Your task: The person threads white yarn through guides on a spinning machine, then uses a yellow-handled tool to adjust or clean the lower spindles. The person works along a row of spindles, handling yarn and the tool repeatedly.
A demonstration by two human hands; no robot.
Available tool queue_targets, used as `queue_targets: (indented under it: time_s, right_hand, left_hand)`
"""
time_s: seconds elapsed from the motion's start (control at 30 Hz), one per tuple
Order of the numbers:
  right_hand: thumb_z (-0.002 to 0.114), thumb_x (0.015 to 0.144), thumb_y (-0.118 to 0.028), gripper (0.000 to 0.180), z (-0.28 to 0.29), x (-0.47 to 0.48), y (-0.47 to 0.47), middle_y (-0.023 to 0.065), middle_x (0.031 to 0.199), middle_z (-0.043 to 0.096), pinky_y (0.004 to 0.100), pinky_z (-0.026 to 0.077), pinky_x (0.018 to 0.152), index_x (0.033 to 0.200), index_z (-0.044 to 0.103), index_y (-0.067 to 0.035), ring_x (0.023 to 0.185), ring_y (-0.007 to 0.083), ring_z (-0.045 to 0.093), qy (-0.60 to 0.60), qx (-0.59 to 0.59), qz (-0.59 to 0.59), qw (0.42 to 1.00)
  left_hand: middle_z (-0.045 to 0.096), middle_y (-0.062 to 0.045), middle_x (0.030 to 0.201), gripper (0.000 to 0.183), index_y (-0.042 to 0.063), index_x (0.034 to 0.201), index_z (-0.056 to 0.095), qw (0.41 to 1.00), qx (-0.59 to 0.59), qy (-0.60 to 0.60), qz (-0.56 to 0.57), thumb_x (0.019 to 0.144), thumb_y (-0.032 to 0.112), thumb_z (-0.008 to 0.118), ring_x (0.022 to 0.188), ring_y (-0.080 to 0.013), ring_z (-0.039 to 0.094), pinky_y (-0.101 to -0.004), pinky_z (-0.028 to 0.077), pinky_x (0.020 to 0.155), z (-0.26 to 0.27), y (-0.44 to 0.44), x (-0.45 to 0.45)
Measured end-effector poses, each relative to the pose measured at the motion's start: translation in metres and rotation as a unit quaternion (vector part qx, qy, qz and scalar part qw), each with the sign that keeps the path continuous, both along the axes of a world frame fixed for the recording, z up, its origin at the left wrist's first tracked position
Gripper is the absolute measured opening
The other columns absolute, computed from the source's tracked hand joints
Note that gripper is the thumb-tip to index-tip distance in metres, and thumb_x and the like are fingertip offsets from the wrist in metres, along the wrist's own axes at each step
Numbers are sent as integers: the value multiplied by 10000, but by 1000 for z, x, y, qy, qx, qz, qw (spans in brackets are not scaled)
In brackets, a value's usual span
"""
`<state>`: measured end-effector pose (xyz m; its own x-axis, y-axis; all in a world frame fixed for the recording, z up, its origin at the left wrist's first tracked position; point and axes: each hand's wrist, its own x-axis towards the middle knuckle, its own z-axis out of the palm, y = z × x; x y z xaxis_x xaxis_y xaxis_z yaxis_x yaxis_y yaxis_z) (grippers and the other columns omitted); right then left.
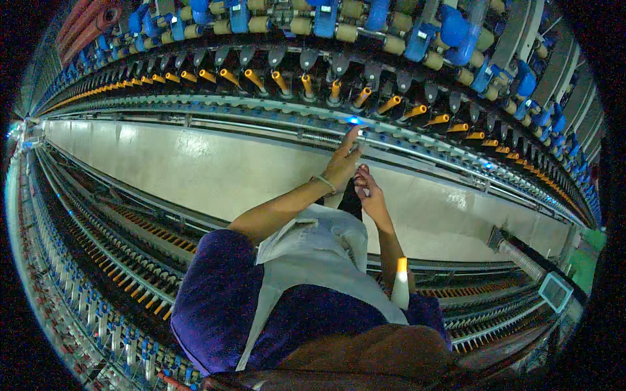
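Observation:
My left hand point(342, 163) reaches to the front rail point(386, 144) of a ring spinning frame, just below a glowing blue light point(354, 120). Its fingertips are at the rail; blur hides whether they pinch anything. Lower and to the right, my right hand point(370, 191) is held in front of my body with fingers curled towards the thumb. Anything between those fingers is too small to make out. Behind the rail stands a row of orange-yellow bobbin tubes point(336, 90) on spindles. One bobbin with white yarn point(401, 288) and a yellow tip shows beside my right forearm.
Blue drafting arms point(325, 19) and pale rollers point(301, 26) run above the spindles. Behind me stands another spinning frame point(132, 283). A pale floor aisle point(195, 166) lies between them. At right are a corrugated hose point(521, 259) and a square-framed part point(556, 292).

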<state>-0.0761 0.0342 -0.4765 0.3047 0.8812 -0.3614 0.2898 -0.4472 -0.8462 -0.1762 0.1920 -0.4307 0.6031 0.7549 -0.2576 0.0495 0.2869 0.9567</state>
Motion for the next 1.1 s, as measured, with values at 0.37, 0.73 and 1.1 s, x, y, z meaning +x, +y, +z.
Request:
queue_targets:
  time_s: [0.37, 0.73, 1.1]
  right_hand:
    - [604, 982, -204, 409, 93, 42, 51, 61, 1016, 662, 250, 488, 689, 1367, 537, -85, 778, 112, 590, 153, 100, -157, 970]
    - [590, 984, -304, 373, 143, 45, 86, 73, 867, 701, 201, 444, 491, 1272, 605, -68, 602, 97, 619, 372, 106, -140, 911]
    - [756, 788, -83, 137, 184, 24, 109, 80, 845, 681, 357, 495, 649, 913, 719, -41, 780, 240, 613, -269, 299, -20, 915]
  left_hand:
    - [562, -132, 832, 187, 24, 1090, 472, 883, 421, -58, 198, 956, 132, 545, 686, -340, 605, -396, 484, 631, 83, 114, 87]
    - [648, -126, 1179, 235, 106, 1113, 524, 929, -198, -312, -22, 921, -4, 604, 1220, -341, 578, -459, 470, 1055, 152, 95, -30]
    - [685, -145, 1090, 197, 73, 1077, 523, 972, -108, -193, 76, 933, 108, 652, 1068, -265, 669, -369, 585, 880, 145, 75, -55]
